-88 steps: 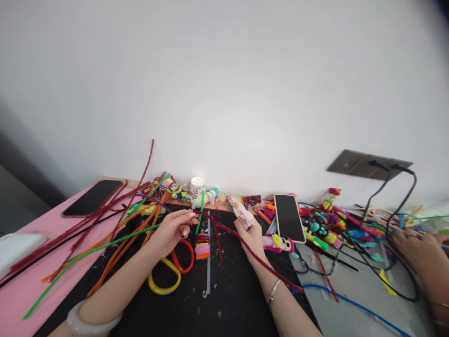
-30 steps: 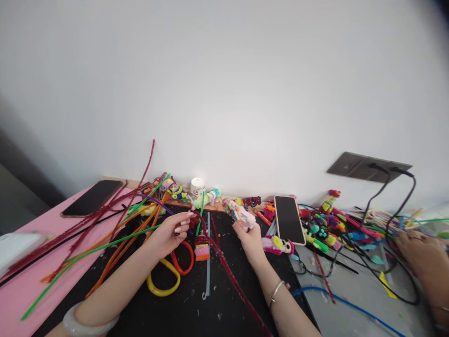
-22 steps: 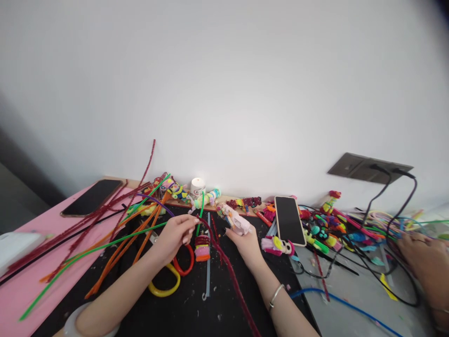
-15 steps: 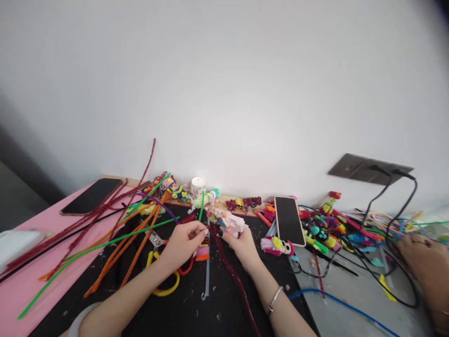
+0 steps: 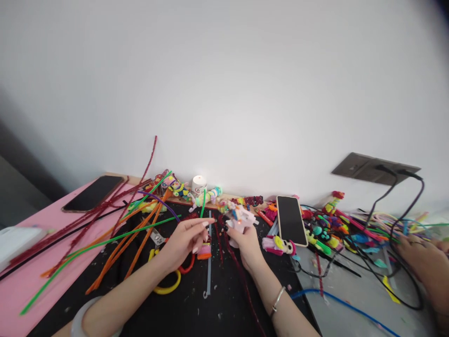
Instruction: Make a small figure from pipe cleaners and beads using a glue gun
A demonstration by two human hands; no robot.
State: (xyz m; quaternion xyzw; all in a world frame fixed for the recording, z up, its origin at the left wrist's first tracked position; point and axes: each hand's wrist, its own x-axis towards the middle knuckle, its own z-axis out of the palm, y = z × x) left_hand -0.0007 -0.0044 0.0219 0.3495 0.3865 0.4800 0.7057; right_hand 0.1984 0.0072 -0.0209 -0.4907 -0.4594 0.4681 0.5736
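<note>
My right hand (image 5: pixel 247 243) is closed around a small pale pink glue gun (image 5: pixel 240 221) with a lit orange spot. Multicoloured bits show by its front end; whether they are attached I cannot tell. A dark red tinsel pipe cleaner (image 5: pixel 242 281) runs from beside my right fingertips toward the bottom edge. My left hand (image 5: pixel 182 241) hovers just left of it, index finger stretched out and thumb apart, holding nothing I can see. Beneath the left hand lie a pink-and-orange piece (image 5: pixel 204 252) and yellow-and-red-handled scissors (image 5: pixel 168 285). A translucent glue stick (image 5: pixel 209 276) lies between my forearms.
Orange pipe cleaners (image 5: pixel 129 248) and green ones spread at left, near a dark phone (image 5: pixel 93 193). A paper cup (image 5: pixel 199 185) stands by the wall. Right are a pale-framed phone (image 5: pixel 292 220), pipe-cleaner figures (image 5: pixel 278 245), black cables (image 5: pixel 403 224) and another person's hand (image 5: pixel 416 257).
My left fingers have gone from a pinch to spread, with the index finger extended. The glue gun has tilted and moved slightly right with my right hand.
</note>
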